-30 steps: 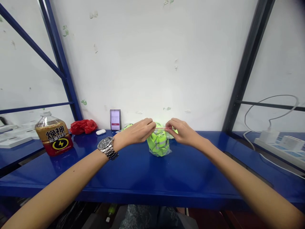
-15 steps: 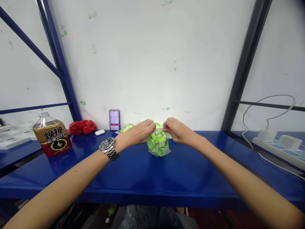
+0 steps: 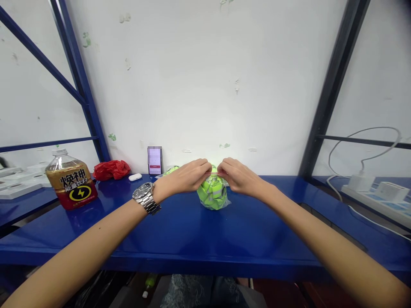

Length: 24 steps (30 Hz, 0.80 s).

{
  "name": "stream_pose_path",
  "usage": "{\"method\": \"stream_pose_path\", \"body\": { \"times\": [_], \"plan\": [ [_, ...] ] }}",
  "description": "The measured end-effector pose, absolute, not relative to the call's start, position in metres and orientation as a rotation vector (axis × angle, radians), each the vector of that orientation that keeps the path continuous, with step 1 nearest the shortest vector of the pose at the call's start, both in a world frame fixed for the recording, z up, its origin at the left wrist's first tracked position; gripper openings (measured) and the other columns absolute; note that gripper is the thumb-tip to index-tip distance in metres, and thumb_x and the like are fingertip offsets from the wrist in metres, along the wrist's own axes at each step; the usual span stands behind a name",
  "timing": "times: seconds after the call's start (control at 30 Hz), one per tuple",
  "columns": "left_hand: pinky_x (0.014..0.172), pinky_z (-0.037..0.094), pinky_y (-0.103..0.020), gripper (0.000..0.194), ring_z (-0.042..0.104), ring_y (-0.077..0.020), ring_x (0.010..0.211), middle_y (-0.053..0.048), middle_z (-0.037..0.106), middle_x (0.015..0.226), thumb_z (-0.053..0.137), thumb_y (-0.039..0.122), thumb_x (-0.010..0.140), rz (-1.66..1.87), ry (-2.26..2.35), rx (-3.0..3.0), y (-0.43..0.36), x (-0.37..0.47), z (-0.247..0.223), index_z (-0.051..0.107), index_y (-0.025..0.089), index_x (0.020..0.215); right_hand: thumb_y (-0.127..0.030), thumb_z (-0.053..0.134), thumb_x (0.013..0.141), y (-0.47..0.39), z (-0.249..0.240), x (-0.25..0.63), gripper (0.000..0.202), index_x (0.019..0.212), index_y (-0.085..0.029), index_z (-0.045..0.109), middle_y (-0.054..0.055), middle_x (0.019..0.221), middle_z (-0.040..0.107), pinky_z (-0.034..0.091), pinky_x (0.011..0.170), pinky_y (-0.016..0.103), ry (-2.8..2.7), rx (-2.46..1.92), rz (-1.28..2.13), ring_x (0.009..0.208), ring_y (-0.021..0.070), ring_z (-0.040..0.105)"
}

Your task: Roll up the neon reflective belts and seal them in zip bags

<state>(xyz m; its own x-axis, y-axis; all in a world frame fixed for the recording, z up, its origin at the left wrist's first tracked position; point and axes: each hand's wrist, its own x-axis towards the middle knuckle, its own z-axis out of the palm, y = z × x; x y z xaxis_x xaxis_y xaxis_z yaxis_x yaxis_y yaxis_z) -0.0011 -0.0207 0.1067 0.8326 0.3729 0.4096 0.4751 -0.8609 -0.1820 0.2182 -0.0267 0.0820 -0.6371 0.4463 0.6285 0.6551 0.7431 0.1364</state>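
A clear plastic bag (image 3: 214,204) of bright yellow-green fabric with silvery reflective strips stands on the blue table. Both my hands are at its top edge, where a thin red line (image 3: 213,173) runs straight across between them. My left hand (image 3: 195,174), a metal watch on its wrist, pinches the left end of that edge with closed fingers. Opposite it, my right hand (image 3: 236,174) is closed on the right end. The fingertips and part of the bag's top are hidden behind the hands. Another bag with the same yellow-green colour (image 3: 171,170) shows partly behind my left hand.
On the left of the blue table (image 3: 180,239) stand a large drink bottle (image 3: 72,179), a crumpled red plastic bag (image 3: 111,170) and a small white case (image 3: 135,176). A phone (image 3: 155,160) leans on the wall. A dark flat object (image 3: 330,224) lies under my right forearm; a power strip (image 3: 382,196) is far right.
My right hand has shifted slightly left, so the gap between the two hands is narrower. The bag stays in place.
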Motion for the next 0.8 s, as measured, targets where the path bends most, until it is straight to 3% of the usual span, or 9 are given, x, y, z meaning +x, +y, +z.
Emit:
{"method": "stream_pose_path", "body": {
  "times": [0.33, 0.63, 0.8],
  "plan": [
    [0.060, 0.036, -0.029, 0.014, 0.040, -0.0136, 0.065, -0.005, 0.049, 0.080, 0.032, 0.018, 0.095, -0.541, -0.650, -2.722, -0.0184, -0.0003, 0.1015, 0.042, 0.016, 0.085, -0.019, 0.043, 0.092, -0.0274, 0.0838, 0.2176, 0.010, 0.082, -0.019, 0.045, 0.006, 0.080, 0.051, 0.034, 0.063, 0.030, -2.373, -0.799, -0.350, 0.073, 0.0172, 0.045],
    [0.067, 0.040, -0.029, 0.016, 0.046, -0.0146, 0.074, -0.007, 0.052, 0.087, 0.033, 0.024, 0.097, -0.549, -0.623, -2.760, -0.0230, 0.0014, 0.1058, 0.046, 0.016, 0.091, -0.017, 0.046, 0.091, -0.0243, 0.0817, 0.2183, 0.007, 0.085, -0.018, 0.048, 0.005, 0.081, 0.052, 0.036, 0.064, 0.029, -2.350, -0.776, -0.300, 0.073, 0.0161, 0.046],
    [0.065, 0.039, -0.028, 0.014, 0.045, -0.0142, 0.071, -0.006, 0.051, 0.084, 0.032, 0.015, 0.095, -0.533, -0.626, -2.726, -0.0237, 0.0057, 0.1032, 0.044, 0.015, 0.088, -0.021, 0.047, 0.092, -0.0280, 0.0828, 0.2167, 0.008, 0.085, -0.017, 0.050, 0.005, 0.081, 0.052, 0.037, 0.064, 0.028, -2.346, -0.782, -0.274, 0.073, 0.0158, 0.047]
  ]
}}
